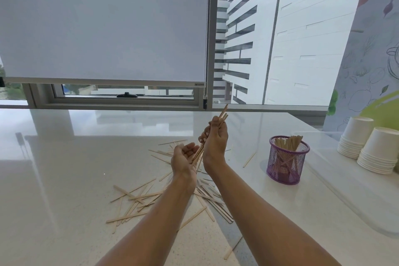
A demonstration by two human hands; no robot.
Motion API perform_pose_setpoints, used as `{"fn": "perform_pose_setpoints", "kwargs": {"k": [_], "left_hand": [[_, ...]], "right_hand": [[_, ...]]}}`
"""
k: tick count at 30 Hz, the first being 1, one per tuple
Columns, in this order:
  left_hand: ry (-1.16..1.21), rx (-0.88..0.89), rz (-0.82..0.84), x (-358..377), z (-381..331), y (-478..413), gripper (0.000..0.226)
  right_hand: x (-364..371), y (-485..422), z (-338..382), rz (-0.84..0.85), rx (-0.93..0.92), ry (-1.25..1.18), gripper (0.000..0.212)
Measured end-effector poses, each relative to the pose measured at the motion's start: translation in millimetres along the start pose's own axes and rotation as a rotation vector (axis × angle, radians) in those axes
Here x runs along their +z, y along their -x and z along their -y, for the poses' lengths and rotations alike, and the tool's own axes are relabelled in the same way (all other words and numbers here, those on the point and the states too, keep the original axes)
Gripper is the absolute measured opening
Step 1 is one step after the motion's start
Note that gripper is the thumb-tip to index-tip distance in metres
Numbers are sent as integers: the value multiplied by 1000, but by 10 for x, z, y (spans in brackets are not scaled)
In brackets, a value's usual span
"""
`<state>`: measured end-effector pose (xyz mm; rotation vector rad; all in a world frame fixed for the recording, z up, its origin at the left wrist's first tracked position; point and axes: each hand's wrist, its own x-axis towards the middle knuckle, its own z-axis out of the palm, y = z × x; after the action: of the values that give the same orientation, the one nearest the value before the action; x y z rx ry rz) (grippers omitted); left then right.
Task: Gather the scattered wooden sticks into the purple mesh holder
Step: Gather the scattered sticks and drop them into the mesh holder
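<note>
Roller blind (103, 21): one, drawn most of the way down over the window in the upper left of the frame.
Counter (64, 168): one glossy white surface across the lower half of the frame.
Scattered sticks (138, 198): a loose, crisscrossed pile of flat wooden sticks lay on the counter at lower centre, partly under the two forearms. There were a few dozen, too overlapped for an exact count.
Left hand (183, 160): one, raised above the pile at centre, palm up and cupped with the fingers half curled. The bundle's lower ends touched its palm; whether the fingers clasped them could not be told.
Bundle of sticks (223, 114): one, several sticks, exact number unclear, tilted with its tips up and to the right.
Right hand (216, 138): one, just right of the left hand and higher, fingers and thumb wrapped round the bundle's middle.
Lone stick (249, 159): one, flat on the counter between the hands and the holder.
Purple mesh holder (287, 164): one, upright at right of centre, well apart from the pile.
Held sticks (289, 142): several stood inside the holder, tips above its rim.
Paper cup stacks: two, white, upside down at the right edge, one (356, 136) behind the other (380, 151).
</note>
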<state>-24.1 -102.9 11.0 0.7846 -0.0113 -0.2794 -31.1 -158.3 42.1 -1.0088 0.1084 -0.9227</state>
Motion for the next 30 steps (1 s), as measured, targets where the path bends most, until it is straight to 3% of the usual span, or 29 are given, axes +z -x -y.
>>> {"fn": "perform_pose_setpoints", "kwargs": {"k": [6, 12, 22, 30], "left_hand": [[20, 9, 28, 81, 9, 55, 33], [16, -10, 93, 90, 14, 80, 36], [-168, 81, 94, 83, 31, 63, 35], [-113, 120, 51, 43, -32, 32, 42]], "right_hand": [[-33, 50, -98, -106, 80, 14, 26], [-36, 88, -133, -77, 173, -76, 25], [-6, 64, -99, -59, 170, -37, 27], [76, 38, 44, -20, 92, -62, 30]]}}
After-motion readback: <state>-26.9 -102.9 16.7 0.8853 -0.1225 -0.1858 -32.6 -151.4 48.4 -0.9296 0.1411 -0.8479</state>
